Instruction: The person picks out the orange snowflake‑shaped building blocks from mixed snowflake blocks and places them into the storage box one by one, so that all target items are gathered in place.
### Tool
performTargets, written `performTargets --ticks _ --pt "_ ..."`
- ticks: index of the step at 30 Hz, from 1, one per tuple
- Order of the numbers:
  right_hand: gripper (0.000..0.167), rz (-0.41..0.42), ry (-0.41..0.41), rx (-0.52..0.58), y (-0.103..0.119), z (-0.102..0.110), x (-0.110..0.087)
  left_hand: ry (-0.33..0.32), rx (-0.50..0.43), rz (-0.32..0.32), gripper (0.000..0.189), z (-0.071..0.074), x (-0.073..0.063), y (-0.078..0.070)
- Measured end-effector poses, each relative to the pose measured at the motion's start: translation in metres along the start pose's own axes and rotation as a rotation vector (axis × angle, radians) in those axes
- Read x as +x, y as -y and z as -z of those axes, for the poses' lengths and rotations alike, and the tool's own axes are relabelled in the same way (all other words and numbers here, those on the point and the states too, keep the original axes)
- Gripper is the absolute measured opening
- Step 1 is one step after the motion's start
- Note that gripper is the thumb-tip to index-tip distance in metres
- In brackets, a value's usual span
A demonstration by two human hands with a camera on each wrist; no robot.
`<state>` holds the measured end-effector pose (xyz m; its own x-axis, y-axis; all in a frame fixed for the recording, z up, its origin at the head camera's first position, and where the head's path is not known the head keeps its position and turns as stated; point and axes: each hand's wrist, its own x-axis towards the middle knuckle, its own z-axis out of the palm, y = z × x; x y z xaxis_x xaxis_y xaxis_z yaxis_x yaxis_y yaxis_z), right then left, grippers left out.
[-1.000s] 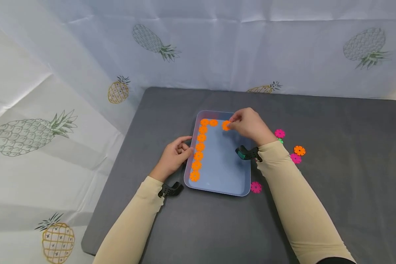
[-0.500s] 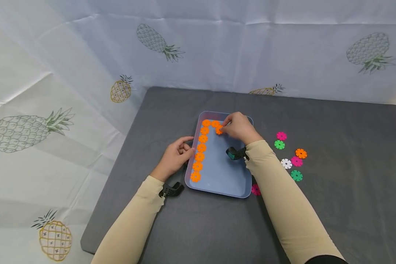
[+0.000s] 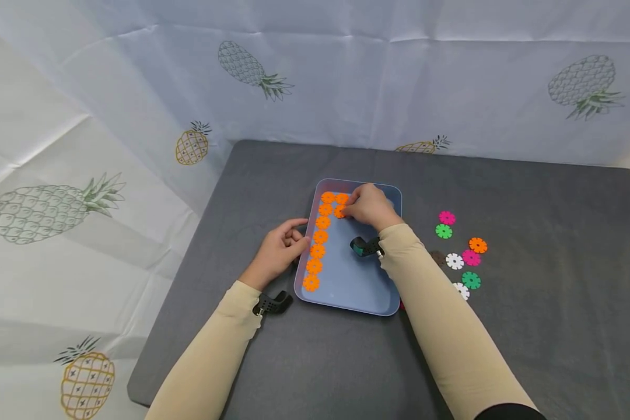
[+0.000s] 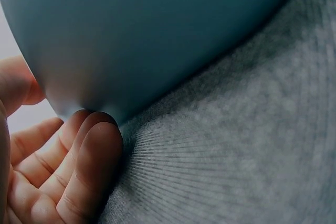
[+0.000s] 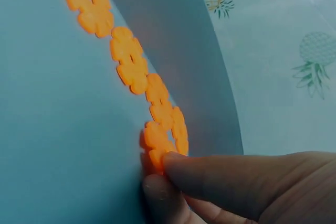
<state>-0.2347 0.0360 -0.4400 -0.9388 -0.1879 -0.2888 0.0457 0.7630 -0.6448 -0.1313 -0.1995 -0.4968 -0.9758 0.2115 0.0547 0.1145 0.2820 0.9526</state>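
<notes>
An orange notched disc (image 3: 339, 212) is pinched between the thumb and a finger of my right hand (image 3: 370, 205), low over the floor of the blue tray (image 3: 354, 268). In the right wrist view the held orange disc (image 5: 156, 139) lies close beside other orange discs (image 5: 131, 59) near the tray wall. Several orange discs (image 3: 320, 236) run down the tray's left side, with more at its top left corner. Against the outside of the tray's left wall rests my left hand (image 3: 276, 251). In the left wrist view, its loosely bent fingers (image 4: 97, 150) touch that wall.
Right of the tray, several loose discs lie on the grey table (image 3: 556, 280), among them pink (image 3: 447, 217), light green (image 3: 443, 231), orange (image 3: 478, 245), white (image 3: 454, 261) and dark green (image 3: 471, 280). My right forearm partly covers that side. A pineapple-print cloth (image 3: 336, 87) hangs behind.
My right hand has carried the orange disc leftward inside the tray, from apart at the top to just below the top row. The left hand has stayed at the tray's side.
</notes>
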Motion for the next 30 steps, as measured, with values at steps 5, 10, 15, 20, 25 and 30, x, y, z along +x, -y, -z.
performTargets --ticks 5,10,15,20,25,30 --pt "0.016 0.010 -0.015 0.011 0.004 0.001 0.002 -0.005 0.005 -0.005 0.047 0.004 0.003 -0.003" --pt "0.018 0.013 -0.025 0.022 0.009 0.003 0.003 -0.015 0.003 -0.011 0.047 0.008 0.004 -0.007" --pt "0.018 0.013 -0.032 0.027 0.009 0.002 0.003 -0.012 0.001 -0.009 0.047 0.009 0.003 -0.009" --pt "0.019 0.015 -0.003 0.053 0.008 -0.001 -0.001 -0.014 -0.002 0.013 0.048 0.009 -0.003 -0.007" --pt "0.022 0.017 0.018 0.061 0.005 0.002 -0.012 -0.013 -0.014 0.016 0.047 0.003 -0.005 -0.005" --pt "0.025 0.052 0.026 0.090 -0.002 0.012 -0.028 0.000 -0.023 0.007 0.047 -0.004 -0.004 -0.003"
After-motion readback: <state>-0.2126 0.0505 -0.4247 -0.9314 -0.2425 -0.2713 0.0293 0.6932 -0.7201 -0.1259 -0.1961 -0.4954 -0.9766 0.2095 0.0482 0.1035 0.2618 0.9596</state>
